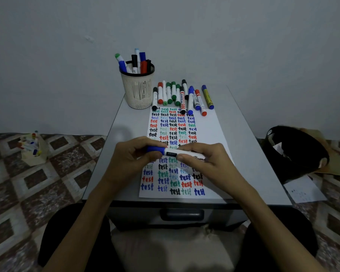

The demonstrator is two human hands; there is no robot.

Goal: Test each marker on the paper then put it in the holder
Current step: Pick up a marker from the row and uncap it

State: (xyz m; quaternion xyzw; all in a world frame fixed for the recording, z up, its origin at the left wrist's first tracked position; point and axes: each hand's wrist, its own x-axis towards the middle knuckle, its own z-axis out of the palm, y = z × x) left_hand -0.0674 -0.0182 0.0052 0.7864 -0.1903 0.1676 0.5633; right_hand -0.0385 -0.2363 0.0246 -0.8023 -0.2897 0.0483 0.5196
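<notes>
A white marker with a blue cap (173, 153) lies level above the paper (210, 124), held between both hands. My left hand (132, 158) pinches the blue cap end. My right hand (208, 160) grips the white barrel. The cap sits on the marker. The paper is covered in rows of the word "test" in blue, red, green and black. A cream mesh holder (137, 89) with a black rim stands at the table's back left, with several markers upright in it. A row of several capped markers (182, 96) lies along the paper's far edge.
The small grey table (106, 144) has a drawer handle (182, 214) at its front. On the tiled floor stand a box of markers (32, 149) at left, a black bag (294, 154) and a loose sheet (304, 190) at right.
</notes>
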